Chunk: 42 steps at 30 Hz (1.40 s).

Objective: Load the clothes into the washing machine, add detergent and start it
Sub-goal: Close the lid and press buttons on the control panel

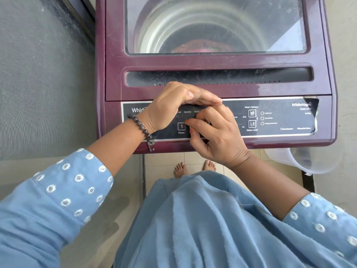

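Note:
A maroon top-loading washing machine point(116, 60) stands before me with its glass lid point(216, 24) down. Through the glass, reddish clothes point(201, 47) lie at the bottom of the steel drum. The black control panel point(280, 118) runs along the front edge. My left hand point(173, 105), with a bead bracelet on the wrist, hovers flat over the panel with fingers straight, shading it. Below it, my right hand point(214, 132) has its fingers curled and a fingertip on the panel just right of the Power button point(181, 126). No detergent is in view.
A clear plastic jug point(305, 161) stands on the floor at the machine's right front corner. A grey mesh screen point(42, 78) fills the left side. My bare feet stand on the tiled floor point(164, 161) close to the machine's front.

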Each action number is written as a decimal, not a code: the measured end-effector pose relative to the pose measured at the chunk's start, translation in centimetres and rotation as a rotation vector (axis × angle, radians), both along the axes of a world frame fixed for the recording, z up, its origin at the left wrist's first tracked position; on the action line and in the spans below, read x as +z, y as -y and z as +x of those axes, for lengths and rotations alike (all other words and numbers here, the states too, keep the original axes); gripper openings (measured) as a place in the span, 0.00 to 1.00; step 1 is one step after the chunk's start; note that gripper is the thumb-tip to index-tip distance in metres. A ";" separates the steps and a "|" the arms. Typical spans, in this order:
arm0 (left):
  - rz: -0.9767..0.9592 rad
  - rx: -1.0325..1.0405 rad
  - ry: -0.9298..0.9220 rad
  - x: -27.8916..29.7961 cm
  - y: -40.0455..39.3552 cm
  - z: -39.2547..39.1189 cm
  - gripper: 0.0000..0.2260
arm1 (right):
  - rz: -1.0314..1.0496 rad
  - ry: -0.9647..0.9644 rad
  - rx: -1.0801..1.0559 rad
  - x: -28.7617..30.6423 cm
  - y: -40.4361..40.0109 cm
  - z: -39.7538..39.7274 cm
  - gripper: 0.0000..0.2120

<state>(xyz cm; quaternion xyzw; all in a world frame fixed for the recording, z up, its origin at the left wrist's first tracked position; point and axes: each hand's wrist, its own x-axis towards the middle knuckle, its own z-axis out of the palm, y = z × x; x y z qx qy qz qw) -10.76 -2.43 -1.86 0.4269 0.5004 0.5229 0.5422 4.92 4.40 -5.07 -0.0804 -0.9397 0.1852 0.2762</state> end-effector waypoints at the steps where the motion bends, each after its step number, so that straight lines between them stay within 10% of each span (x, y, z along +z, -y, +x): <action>1: -0.005 0.013 -0.015 0.0 0.0 0.0 0.21 | -0.012 -0.006 -0.011 0.0 0.0 0.0 0.09; 22: 0.020 -0.036 -0.035 -0.5 -1.3 0.5 0.23 | -0.133 0.020 -0.357 0.9 -2.4 3.6 0.15; 42: -0.004 -0.181 -0.038 -0.7 -3.1 0.4 0.26 | -0.084 0.072 -0.261 0.8 -1.4 4.3 0.14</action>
